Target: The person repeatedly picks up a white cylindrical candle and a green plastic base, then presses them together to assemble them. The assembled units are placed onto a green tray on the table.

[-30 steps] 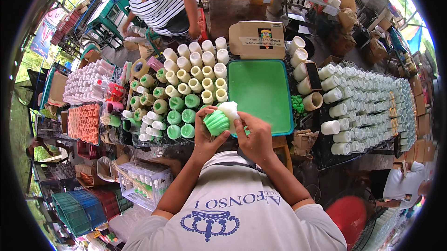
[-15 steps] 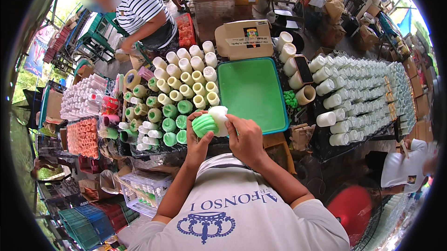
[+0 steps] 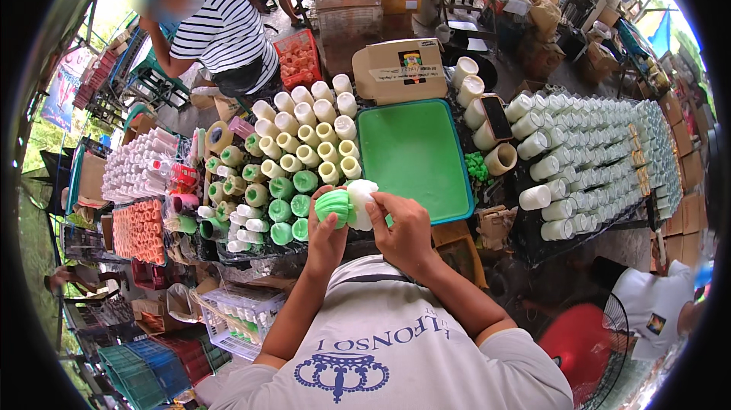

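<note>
In front of my chest I hold a green-and-white candle-like piece [image 3: 333,207]. Its green part is ridged lengthwise, and a smooth white part adjoins it on the right. My left hand [image 3: 327,244] wraps round the green part from below, the thumb lying over its front. With fingertips pressed together, my right hand [image 3: 405,231] grips the edge of the white part. Just beyond my hands lies a shallow green tray [image 3: 411,151] with a blue-green rim. Left of it stand rows of cream cylinders [image 3: 308,136] and green-topped ones [image 3: 282,208].
An open cardboard box [image 3: 402,67] sits behind the tray. A phone [image 3: 497,117] rests on white cylinders at the right, near green lumps [image 3: 476,166] and many glass cups [image 3: 586,174]. A red fan [image 3: 582,345] stands behind me. Someone in a striped shirt [image 3: 228,29] is across the table.
The piece has turned slightly in my hands, so more of the white part shows. The person in stripes has raised an arm and turned. My view has shifted a little.
</note>
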{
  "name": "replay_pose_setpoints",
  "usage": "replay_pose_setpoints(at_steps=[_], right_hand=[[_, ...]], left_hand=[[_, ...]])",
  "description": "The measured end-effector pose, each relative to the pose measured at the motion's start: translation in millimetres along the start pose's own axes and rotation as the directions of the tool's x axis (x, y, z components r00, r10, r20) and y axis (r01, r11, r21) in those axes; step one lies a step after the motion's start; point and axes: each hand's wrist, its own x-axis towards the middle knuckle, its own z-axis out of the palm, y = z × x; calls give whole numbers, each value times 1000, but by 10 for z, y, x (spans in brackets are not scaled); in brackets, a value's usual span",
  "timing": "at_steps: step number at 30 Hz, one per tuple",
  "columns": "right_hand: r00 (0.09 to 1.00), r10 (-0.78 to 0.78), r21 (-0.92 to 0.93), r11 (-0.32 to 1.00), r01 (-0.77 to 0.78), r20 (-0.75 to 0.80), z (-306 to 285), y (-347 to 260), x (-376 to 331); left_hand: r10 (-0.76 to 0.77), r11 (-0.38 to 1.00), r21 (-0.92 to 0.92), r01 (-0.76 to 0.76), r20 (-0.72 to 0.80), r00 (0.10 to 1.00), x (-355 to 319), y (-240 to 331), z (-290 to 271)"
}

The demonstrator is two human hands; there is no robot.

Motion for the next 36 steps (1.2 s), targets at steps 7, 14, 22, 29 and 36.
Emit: replay_pose_setpoints(at_steps=[7, 14, 22, 29, 36], right_hand=[[1000, 18, -7, 1000, -18, -7, 25, 3, -3], [997, -51, -56, 997, 48, -66, 24, 113, -4], [993, -39, 88, 995, 50, -113, 19, 338, -183], [980, 168, 227, 964, -142, -102, -180, 390, -286], [937, 109, 104, 992, -78, -331, -252, 427, -388]], left_hand=[[-58, 990, -128, 56, -10, 998, 37, -35, -64], [-124, 990, -81, 118, -82, 989, 47, -170, -97], [-368, 930, -30, 367, -82, 926, 284, -229, -224], [-416, 892, -108, 439, 184, 891, 434, -392, -7], [-484, 861, 33, 508, 366, 795, 596, -685, -60]])
